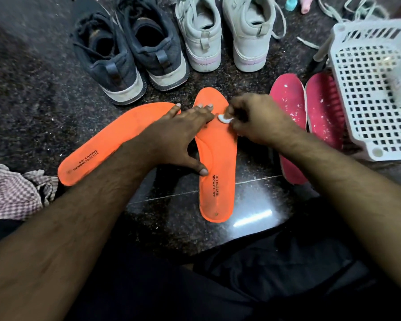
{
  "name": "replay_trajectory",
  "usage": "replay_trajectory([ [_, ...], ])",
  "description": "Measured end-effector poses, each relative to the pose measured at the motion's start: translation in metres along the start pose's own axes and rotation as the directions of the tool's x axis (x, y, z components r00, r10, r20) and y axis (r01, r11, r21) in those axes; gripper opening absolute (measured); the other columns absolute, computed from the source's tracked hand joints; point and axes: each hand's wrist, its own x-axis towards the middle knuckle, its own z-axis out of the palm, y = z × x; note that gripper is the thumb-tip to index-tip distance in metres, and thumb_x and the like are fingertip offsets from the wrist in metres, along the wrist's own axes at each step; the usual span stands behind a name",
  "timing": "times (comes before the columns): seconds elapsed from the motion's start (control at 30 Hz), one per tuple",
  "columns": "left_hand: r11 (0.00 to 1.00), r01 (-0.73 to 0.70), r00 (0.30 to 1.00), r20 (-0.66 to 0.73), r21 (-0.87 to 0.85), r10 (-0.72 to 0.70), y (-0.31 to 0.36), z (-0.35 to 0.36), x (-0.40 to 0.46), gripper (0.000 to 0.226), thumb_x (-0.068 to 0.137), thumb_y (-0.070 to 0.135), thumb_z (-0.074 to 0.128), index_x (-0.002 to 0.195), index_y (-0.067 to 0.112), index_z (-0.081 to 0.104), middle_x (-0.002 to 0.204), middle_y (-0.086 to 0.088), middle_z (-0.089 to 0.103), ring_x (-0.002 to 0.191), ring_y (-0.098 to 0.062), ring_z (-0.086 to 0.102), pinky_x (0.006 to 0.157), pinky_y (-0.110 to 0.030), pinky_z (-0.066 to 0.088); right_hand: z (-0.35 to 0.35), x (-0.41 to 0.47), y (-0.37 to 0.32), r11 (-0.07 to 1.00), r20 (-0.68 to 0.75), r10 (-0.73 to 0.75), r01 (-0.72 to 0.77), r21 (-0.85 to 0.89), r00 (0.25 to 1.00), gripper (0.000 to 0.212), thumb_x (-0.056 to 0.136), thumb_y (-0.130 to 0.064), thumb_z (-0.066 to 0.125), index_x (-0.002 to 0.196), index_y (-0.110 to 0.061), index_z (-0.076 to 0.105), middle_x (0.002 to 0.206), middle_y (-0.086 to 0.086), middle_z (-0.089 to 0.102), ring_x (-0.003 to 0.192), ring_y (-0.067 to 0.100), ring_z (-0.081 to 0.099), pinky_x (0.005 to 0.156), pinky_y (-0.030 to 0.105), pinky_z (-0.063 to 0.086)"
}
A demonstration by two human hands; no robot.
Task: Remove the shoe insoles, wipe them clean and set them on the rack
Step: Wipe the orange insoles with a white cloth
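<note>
Pressing down with straight, spread fingers, the left hand (178, 133) pins the upright orange insole (215, 163) to the dark stone floor (33, 89). Just beside its fingertips, the right hand (257, 121) pinches a small white wipe (225, 118) against that insole's front part. A second orange insole (116, 142) lies under the left wrist. Two pink insoles (289, 117) lie beyond the right hand, beside the white plastic rack (370, 93).
</note>
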Motion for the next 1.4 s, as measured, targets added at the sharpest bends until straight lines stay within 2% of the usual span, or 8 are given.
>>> replay_trajectory([
  [0.1, 1.000, 0.017, 1.000, 0.014, 0.014, -0.017, 0.001, -0.001, 0.000, 0.135, 0.054, 0.089, 0.065, 0.159, 0.022, 0.011, 0.169, 0.001, 0.006, 0.154, -0.011, 0.006, 0.122, -0.047, -0.002, -0.002, -0.019, -0.022, 0.999, 0.281, -0.024, 0.031, -0.021, 0.960, 0.015, 0.076, -0.013, 0.073, 0.086, -0.025, 0.076, 0.069, -0.011, 0.068, 0.067, 0.005, 0.063, 0.070, 0.016, 0.046],
  [0.27, 1.000, 0.000, 1.000, 0.016, -0.010, 0.000, -0.001, 0.000, 0.001, 0.136, 0.054, 0.089, 0.065, 0.160, 0.028, 0.005, 0.169, 0.003, 0.005, 0.154, -0.012, 0.008, 0.121, -0.055, 0.002, 0.002, -0.062, -0.048, 0.978, 0.684, -0.191, 0.195, 0.072, 0.704, 0.026, 0.077, -0.011, 0.071, 0.095, -0.029, 0.079, 0.081, -0.013, 0.074, 0.069, 0.000, 0.065, 0.070, 0.015, 0.051],
  [0.4, 0.999, 0.015, 0.999, 0.027, 0.047, -0.017, -0.001, 0.000, 0.002, 0.138, 0.054, 0.091, 0.063, 0.160, 0.025, 0.002, 0.169, 0.002, 0.001, 0.154, -0.014, 0.008, 0.122, -0.054, 0.001, -0.009, -0.032, -0.023, 0.986, 0.281, -0.165, 0.151, 0.072, 0.945, 0.022, 0.081, -0.013, 0.071, 0.098, -0.026, 0.077, 0.088, -0.006, 0.074, 0.077, 0.008, 0.067, 0.072, 0.012, 0.042],
  [0.5, 0.997, 0.025, 0.999, 0.033, 0.067, -0.027, 0.000, -0.002, 0.001, 0.139, 0.055, 0.092, 0.060, 0.161, 0.025, 0.001, 0.169, 0.002, -0.002, 0.154, -0.015, 0.006, 0.122, -0.052, 0.000, -0.001, -0.008, -0.008, 0.996, 0.010, -0.083, 0.083, -0.044, 0.996, 0.025, 0.080, -0.006, 0.065, 0.102, -0.016, 0.073, 0.100, 0.007, 0.070, 0.092, 0.024, 0.065, 0.075, 0.017, 0.037],
  [0.8, 0.995, 0.093, 0.995, 0.024, 0.037, -0.094, -0.004, -0.008, -0.002, 0.137, 0.057, 0.088, 0.064, 0.161, 0.022, 0.004, 0.168, -0.003, -0.010, 0.154, -0.022, -0.012, 0.122, -0.053, -0.001, 0.022, -0.028, -0.032, 0.953, 0.236, -0.268, 0.294, -0.080, 0.934, 0.026, 0.080, -0.009, 0.065, 0.103, -0.019, 0.072, 0.097, 0.006, 0.066, 0.090, 0.029, 0.064, 0.082, 0.036, 0.051],
  [1.03, 0.999, -0.033, 0.995, 0.098, -0.031, 0.036, 0.001, -0.003, 0.000, 0.133, 0.055, 0.095, 0.051, 0.161, 0.028, 0.005, 0.169, 0.004, -0.004, 0.155, -0.025, -0.004, 0.121, -0.054, 0.000, 0.010, -0.014, -0.018, 0.990, 0.035, -0.105, 0.108, -0.087, 0.994, 0.026, 0.080, -0.008, 0.062, 0.101, -0.018, 0.074, 0.098, 0.009, 0.069, 0.091, 0.030, 0.066, 0.082, 0.032, 0.049],
  [1.23, 0.993, -0.026, 0.998, 0.053, 0.119, 0.020, -0.003, 0.000, 0.000, 0.143, 0.042, 0.103, 0.044, 0.160, 0.031, 0.006, 0.169, 0.007, -0.004, 0.155, -0.024, -0.006, 0.121, -0.059, 0.000, 0.034, -0.046, -0.055, 0.967, 0.305, -0.228, 0.253, -0.044, 0.925, 0.026, 0.086, -0.023, 0.067, 0.110, -0.016, 0.068, 0.101, 0.009, 0.072, 0.095, 0.029, 0.067, 0.081, 0.035, 0.052],
  [1.4, 0.996, -0.005, 0.994, 0.107, 0.091, -0.005, -0.005, 0.000, -0.002, 0.153, 0.039, 0.099, 0.058, 0.160, 0.027, -0.004, 0.167, 0.003, -0.016, 0.154, -0.025, -0.015, 0.120, -0.057, -0.005, 0.019, -0.026, -0.028, 0.987, 0.138, -0.105, 0.120, -0.106, 0.985, 0.021, 0.091, -0.029, 0.065, 0.106, -0.014, 0.068, 0.099, 0.011, 0.072, 0.094, 0.031, 0.067, 0.081, 0.034, 0.049],
])
